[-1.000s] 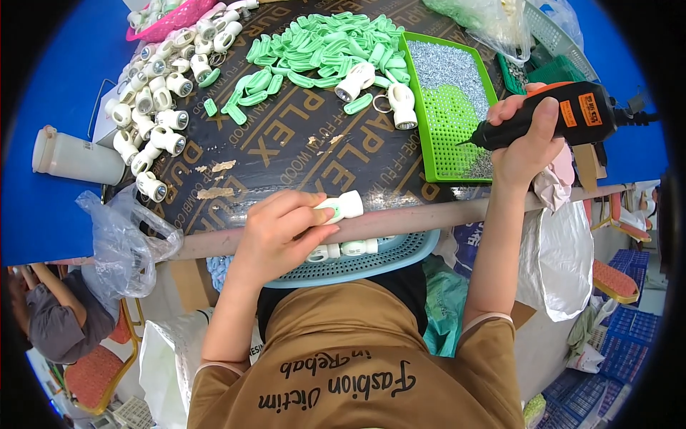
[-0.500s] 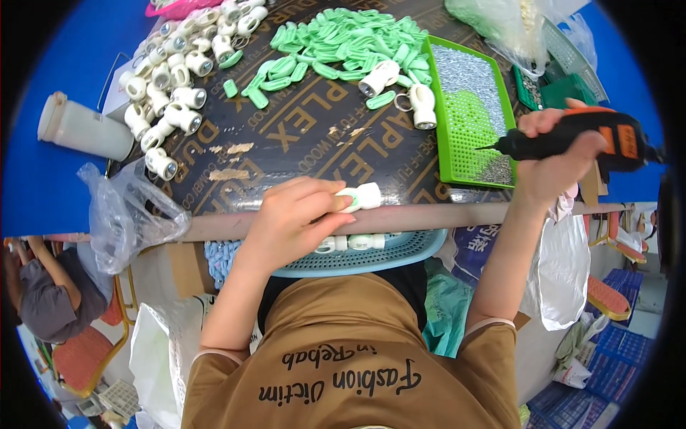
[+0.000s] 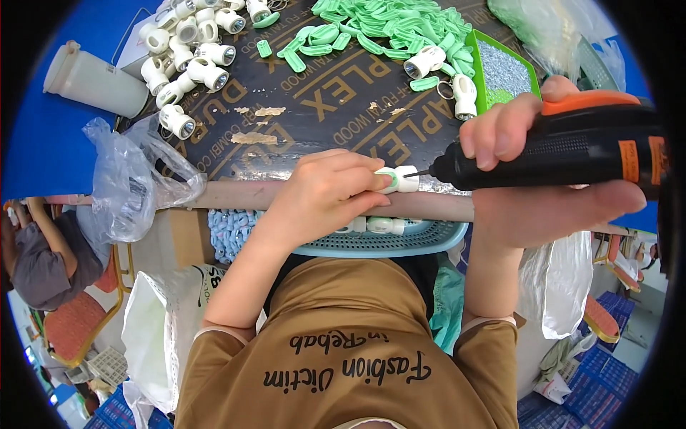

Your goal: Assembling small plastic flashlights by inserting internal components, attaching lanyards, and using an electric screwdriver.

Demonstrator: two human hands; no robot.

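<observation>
My left hand (image 3: 321, 193) pinches a small white flashlight (image 3: 408, 181) with a light green piece on its side, held at the table's near edge. My fingers cover part of it. In my right hand (image 3: 525, 211) is a black and orange electric screwdriver (image 3: 557, 146), gripped around its body and lying level. Its thin bit points left and meets the flashlight's white end; whether it sits on a screw is too small to tell. Several white flashlights (image 3: 204, 74) are heaped at the far left. Beyond my hands lies a pile of green plastic pieces (image 3: 400, 25), with two flashlights (image 3: 464, 96) beside it.
A green tray (image 3: 480, 71) of small metal parts stands behind the screwdriver. A white cylindrical container (image 3: 96, 79) lies at the left, near a clear plastic bag (image 3: 128, 171) over the edge. Below the edge, a blue basket (image 3: 421, 244) holds more flashlights. Another person (image 3: 53, 250) sits far left.
My right hand has brought the screwdriver from above the green tray leftward and nearer, its bit now at the flashlight. The left hand keeps its hold. The whole view has shifted.
</observation>
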